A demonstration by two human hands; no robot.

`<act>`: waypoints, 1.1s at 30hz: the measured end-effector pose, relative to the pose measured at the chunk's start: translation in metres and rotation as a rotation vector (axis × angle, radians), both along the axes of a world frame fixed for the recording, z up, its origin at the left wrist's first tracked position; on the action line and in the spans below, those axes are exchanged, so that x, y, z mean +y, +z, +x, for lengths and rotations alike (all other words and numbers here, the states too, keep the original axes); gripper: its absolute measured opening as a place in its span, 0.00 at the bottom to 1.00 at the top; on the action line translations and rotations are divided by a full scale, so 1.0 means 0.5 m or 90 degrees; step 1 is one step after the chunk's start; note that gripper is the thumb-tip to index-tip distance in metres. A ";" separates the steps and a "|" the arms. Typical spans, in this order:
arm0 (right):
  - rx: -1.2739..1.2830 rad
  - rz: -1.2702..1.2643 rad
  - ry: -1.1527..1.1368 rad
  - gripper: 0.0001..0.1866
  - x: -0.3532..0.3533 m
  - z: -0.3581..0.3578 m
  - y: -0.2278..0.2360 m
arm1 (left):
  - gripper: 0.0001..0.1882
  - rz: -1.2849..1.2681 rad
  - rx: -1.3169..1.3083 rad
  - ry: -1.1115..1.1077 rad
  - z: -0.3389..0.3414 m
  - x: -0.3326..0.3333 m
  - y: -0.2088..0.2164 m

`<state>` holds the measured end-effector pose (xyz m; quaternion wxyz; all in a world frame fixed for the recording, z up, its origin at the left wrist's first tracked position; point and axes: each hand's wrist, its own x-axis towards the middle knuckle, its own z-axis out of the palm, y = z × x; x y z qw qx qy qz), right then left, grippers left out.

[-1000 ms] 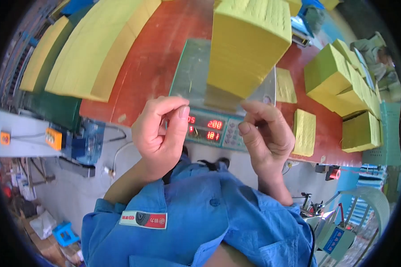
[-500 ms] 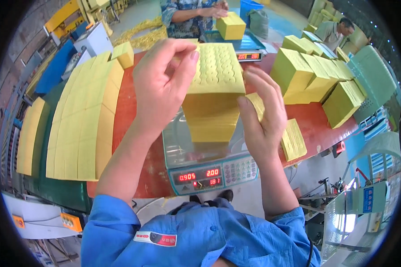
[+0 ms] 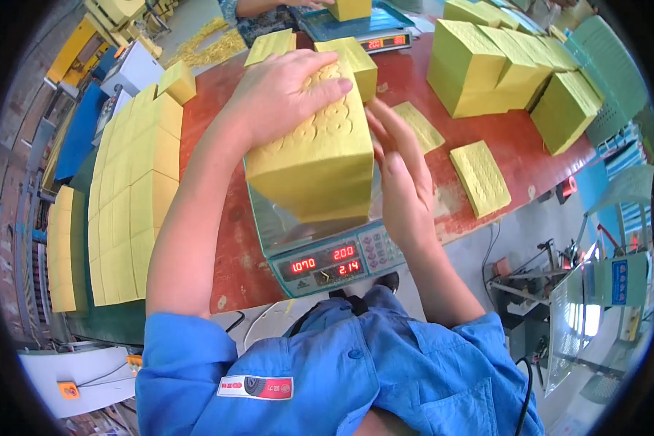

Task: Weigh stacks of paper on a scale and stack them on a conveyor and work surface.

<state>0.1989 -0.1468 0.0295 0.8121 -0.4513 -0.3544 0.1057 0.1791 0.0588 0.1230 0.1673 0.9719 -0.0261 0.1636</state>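
Observation:
A tall stack of yellow paper [image 3: 312, 178], its top sheet embossed with rings, rests on the platform of a teal-edged digital scale [image 3: 276, 240] with red lit digits. My left hand [image 3: 280, 94] lies across the stack's top left part, fingers wrapped over it and thumb on the top sheet. Against the right side, my right hand [image 3: 408, 182] presses its fingertips, the thumb close to the index finger. Part of the scale's platform is hidden under the stack and my hands. Just behind stands a smaller yellow paper stack [image 3: 367, 73].
Rows of yellow paper blocks [image 3: 134, 218] fill the left side. More blocks [image 3: 465, 76] stand at the far right of the red table [image 3: 232, 269]. Two thin paper bundles [image 3: 481, 178] lie right of my hand. Across the table, a co-worker's hand touches a block on another scale [image 3: 385, 43].
The stack has turned and tilts leftward in view. My left hand has come down onto its top, and my right hand has closed in on its side. The displayed digits have changed.

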 end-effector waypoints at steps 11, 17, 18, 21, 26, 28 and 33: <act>0.565 -0.064 0.049 0.14 -0.126 -0.171 -0.219 | 0.30 0.049 -0.037 -0.109 -0.089 -0.077 0.027; 0.622 -0.012 0.113 0.16 -0.111 -0.166 -0.212 | 0.30 -0.125 -0.021 -0.088 -0.086 -0.025 0.003; 0.617 -0.043 0.120 0.18 -0.118 -0.166 -0.209 | 0.30 -0.127 -0.024 -0.105 -0.092 -0.044 0.009; 0.738 -0.061 0.130 0.23 -0.136 -0.176 -0.167 | 0.25 -0.389 0.077 -0.081 -0.107 -0.113 0.031; 0.756 -0.106 0.181 0.25 -0.196 -0.148 -0.181 | 0.20 -0.397 0.019 -0.074 -0.083 -0.197 0.036; 0.779 -0.094 0.174 0.25 -0.225 -0.128 -0.175 | 0.19 -0.394 0.013 -0.058 -0.063 -0.236 0.051; 0.750 0.028 0.188 0.25 -0.361 -0.019 -0.210 | 0.19 -0.303 -0.148 -0.174 0.059 -0.374 0.061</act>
